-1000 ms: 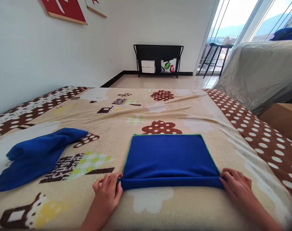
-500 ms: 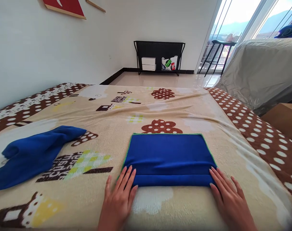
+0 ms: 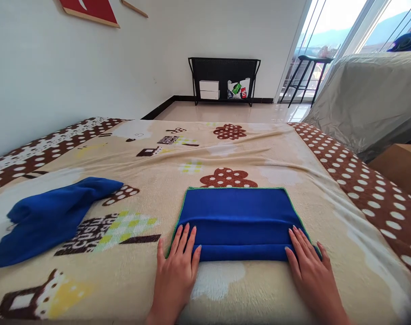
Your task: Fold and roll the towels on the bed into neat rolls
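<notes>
A blue cloth (image 3: 235, 214) with green stitched edges lies spread on the patterned blanket (image 3: 246, 289), its near edge folded over in a narrow strip. On its near left corner, my left hand (image 3: 179, 266) rests flat with the fingers apart. My right hand (image 3: 309, 266) lies over the near right corner, palm down and fingers extended. Neither hand grips anything. Further left, a second blue cloth (image 3: 53, 216) sits crumpled on the blanket.
Beyond the bed stands a black rack (image 3: 225, 70) with white boxes (image 3: 209, 90) and a printed bag (image 3: 238, 89). At the right are a covered piece of furniture (image 3: 371, 99), a cardboard box (image 3: 400, 169) and a black stool (image 3: 305, 81) by the window.
Both hands have moved forward and inward over the cloth's near corners. A crease in the cloth has shifted away from me, and the near right corner now shows beside my right hand.
</notes>
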A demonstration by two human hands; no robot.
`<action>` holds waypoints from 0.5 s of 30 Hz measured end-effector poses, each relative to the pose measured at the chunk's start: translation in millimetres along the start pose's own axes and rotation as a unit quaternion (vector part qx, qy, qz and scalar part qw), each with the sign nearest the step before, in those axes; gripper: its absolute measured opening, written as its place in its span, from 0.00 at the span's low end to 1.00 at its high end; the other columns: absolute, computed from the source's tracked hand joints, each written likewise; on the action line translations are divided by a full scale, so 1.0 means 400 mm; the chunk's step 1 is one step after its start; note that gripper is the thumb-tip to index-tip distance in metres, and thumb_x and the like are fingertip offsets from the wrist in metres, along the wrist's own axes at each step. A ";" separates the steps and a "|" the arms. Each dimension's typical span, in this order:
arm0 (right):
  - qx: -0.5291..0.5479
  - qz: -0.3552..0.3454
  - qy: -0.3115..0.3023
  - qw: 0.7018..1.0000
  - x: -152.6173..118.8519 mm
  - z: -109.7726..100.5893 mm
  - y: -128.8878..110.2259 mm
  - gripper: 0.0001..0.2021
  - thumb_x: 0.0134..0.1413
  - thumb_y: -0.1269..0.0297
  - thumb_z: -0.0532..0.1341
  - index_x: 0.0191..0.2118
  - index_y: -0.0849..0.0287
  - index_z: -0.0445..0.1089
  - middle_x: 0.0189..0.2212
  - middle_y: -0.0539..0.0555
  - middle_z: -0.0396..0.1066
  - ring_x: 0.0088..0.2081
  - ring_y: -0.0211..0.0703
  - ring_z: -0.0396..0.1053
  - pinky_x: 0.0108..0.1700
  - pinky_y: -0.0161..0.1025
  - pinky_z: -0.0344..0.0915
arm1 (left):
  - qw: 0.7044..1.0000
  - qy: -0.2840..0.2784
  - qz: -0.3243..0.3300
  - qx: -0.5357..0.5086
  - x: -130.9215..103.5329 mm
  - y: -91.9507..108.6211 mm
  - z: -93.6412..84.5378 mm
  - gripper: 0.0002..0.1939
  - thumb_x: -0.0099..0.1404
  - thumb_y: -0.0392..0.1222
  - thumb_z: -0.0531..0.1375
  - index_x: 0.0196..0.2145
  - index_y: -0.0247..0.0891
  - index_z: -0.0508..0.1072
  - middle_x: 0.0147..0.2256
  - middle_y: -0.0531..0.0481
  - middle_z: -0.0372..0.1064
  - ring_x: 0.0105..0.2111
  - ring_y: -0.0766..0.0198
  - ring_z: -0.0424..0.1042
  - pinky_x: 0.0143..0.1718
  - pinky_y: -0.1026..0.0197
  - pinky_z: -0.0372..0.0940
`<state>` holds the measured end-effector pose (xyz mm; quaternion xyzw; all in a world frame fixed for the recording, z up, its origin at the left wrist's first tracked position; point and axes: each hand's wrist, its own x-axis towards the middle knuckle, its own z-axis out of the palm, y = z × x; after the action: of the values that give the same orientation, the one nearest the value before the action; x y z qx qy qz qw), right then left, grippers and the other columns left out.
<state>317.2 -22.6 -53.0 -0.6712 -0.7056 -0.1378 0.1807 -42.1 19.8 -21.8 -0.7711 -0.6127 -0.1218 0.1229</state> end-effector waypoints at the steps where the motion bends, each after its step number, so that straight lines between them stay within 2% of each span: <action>1: 0.007 -0.003 0.011 1.000 0.009 -0.006 -0.026 0.29 0.69 0.53 0.45 0.70 0.59 0.46 0.66 0.59 0.55 0.65 0.52 0.56 0.66 0.60 0.44 | 1.000 0.010 0.002 -0.001 0.007 0.028 -0.004 0.27 0.72 0.43 0.48 0.67 0.39 0.57 0.65 0.44 0.58 0.64 0.51 0.58 0.67 0.34 0.34; 3: 0.034 -0.045 0.012 0.998 0.039 -0.016 -0.108 0.28 0.69 0.59 0.47 0.70 0.59 0.47 0.66 0.57 0.55 0.67 0.49 0.54 0.67 0.55 0.44 | 0.998 0.022 0.052 -0.014 0.031 0.109 -0.013 0.27 0.71 0.37 0.47 0.67 0.36 0.56 0.66 0.45 0.55 0.66 0.55 0.56 0.68 0.40 0.33; 5: 0.064 -0.121 -0.024 0.990 0.072 -0.017 -0.185 0.27 0.68 0.63 0.49 0.70 0.57 0.48 0.67 0.53 0.54 0.67 0.43 0.52 0.67 0.47 0.46 | 0.991 0.004 0.130 -0.043 0.056 0.184 -0.017 0.28 0.71 0.36 0.46 0.68 0.37 0.53 0.67 0.51 0.51 0.67 0.62 0.53 0.68 0.50 0.41; 7: 0.072 -0.150 -0.059 0.984 0.091 -0.007 -0.211 0.27 0.68 0.62 0.49 0.70 0.55 0.47 0.67 0.50 0.53 0.67 0.41 0.52 0.66 0.44 0.48 | 0.984 -0.025 0.166 -0.062 0.070 0.207 -0.011 0.27 0.73 0.41 0.46 0.68 0.41 0.53 0.68 0.55 0.50 0.66 0.64 0.54 0.65 0.54 0.51; 9: 0.048 -0.088 -0.054 0.994 0.089 0.008 -0.174 0.29 0.69 0.55 0.48 0.71 0.55 0.46 0.67 0.53 0.52 0.67 0.45 0.53 0.66 0.48 0.49 | 0.990 -0.043 0.125 -0.052 0.066 0.168 0.000 0.27 0.74 0.47 0.47 0.68 0.45 0.52 0.67 0.55 0.51 0.66 0.61 0.55 0.63 0.50 0.54; 12: 0.006 0.011 -0.034 0.999 0.060 0.028 -0.051 0.32 0.68 0.48 0.45 0.72 0.57 0.43 0.68 0.58 0.50 0.67 0.51 0.52 0.65 0.55 0.49 | 0.998 -0.047 0.027 -0.020 0.039 0.045 0.017 0.29 0.74 0.49 0.47 0.69 0.47 0.48 0.68 0.53 0.50 0.66 0.56 0.54 0.63 0.43 0.51; 15: 0.003 -0.006 -0.052 0.999 0.037 0.031 0.053 0.31 0.69 0.50 0.43 0.72 0.55 0.41 0.68 0.55 0.50 0.68 0.49 0.51 0.66 0.54 0.47 | 0.998 -0.050 0.019 -0.018 0.021 -0.054 0.025 0.29 0.74 0.46 0.47 0.70 0.49 0.45 0.68 0.53 0.51 0.67 0.56 0.53 0.64 0.42 0.45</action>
<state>337.1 -2.7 -58.9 -0.6728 -0.7183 -0.1016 0.1453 -60.8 35.4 -27.5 -0.7897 -0.6013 -0.0912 0.0806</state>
